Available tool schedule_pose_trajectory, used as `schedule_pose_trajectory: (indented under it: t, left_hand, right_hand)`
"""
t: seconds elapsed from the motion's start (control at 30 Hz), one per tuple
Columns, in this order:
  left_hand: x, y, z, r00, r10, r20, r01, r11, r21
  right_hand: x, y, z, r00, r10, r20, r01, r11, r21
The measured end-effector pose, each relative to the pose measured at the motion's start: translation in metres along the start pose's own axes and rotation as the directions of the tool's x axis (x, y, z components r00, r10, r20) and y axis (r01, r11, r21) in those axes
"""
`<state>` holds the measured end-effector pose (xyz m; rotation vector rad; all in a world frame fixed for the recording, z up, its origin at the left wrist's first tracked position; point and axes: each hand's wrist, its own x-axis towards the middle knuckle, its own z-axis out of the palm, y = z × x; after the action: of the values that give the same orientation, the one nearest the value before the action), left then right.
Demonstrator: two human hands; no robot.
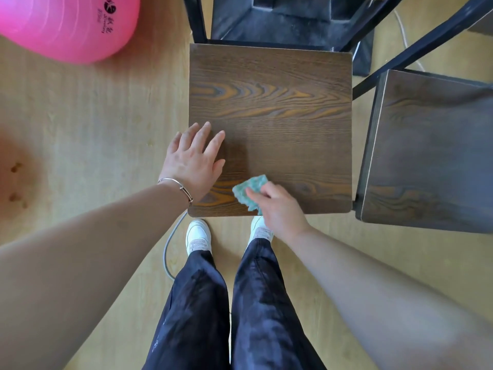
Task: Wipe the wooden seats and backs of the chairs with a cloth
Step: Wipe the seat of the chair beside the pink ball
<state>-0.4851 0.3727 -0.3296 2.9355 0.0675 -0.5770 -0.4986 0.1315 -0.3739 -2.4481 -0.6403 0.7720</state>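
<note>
A dark wooden chair seat [280,102] with orange grain lies square in front of me, its black metal back frame at the top. My left hand [194,161] rests flat on the seat's near left part, fingers straight and spread. My right hand [280,209] grips a crumpled teal cloth [249,189] and holds it against the seat near the front edge. The cloth is partly hidden under my fingers.
A second wooden chair seat [432,156] stands close on the right. A pink exercise ball [66,25] sits on the light wood floor at the top left. A grey cable [168,252] curls on the floor by my white shoes. Dark table legs cross at the top right.
</note>
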Motion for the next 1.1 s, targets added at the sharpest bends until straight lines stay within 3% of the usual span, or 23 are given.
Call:
schedule_pose_trajectory:
  t: [0.1,0.2,0.33,0.47,0.7,0.9,1.1]
  left_hand:
    - [-0.009,0.005,0.004,1.000,0.002,0.021,-0.002,1.000,0.006]
    - [-0.012,0.014,0.001,1.000,0.001,0.018,-0.002,1.000,0.028]
    - [0.001,0.027,-0.007,1.000,0.013,0.008,-0.013,0.999,0.035]
    - [0.021,0.047,-0.016,1.000,0.013,0.011,-0.013,1.000,0.017]
    - [0.037,0.056,-0.024,1.000,-0.003,-0.005,0.004,1.000,0.025]
    - [0.027,0.044,-0.020,1.000,0.029,0.005,-0.029,0.999,0.019]
    - [0.013,0.015,-0.020,0.998,0.041,-0.047,-0.041,0.999,-0.004]
  right_hand:
    - [-0.016,-0.010,0.012,0.998,-0.020,0.060,0.018,0.999,0.027]
    - [-0.019,-0.007,-0.003,0.999,-0.044,0.017,0.043,0.995,0.091]
    - [-0.010,0.023,-0.059,0.971,0.006,-0.241,0.012,0.997,0.075]
    - [0.002,0.080,-0.119,0.907,0.129,-0.400,-0.160,0.986,-0.045]
    - [0.000,0.108,-0.104,0.911,0.341,-0.230,-0.352,0.936,-0.004]
    - [-0.002,0.034,-0.039,0.943,0.243,-0.229,-0.241,0.970,0.034]
    - [0.000,-0.068,0.041,0.996,0.070,-0.054,-0.068,0.997,0.036]
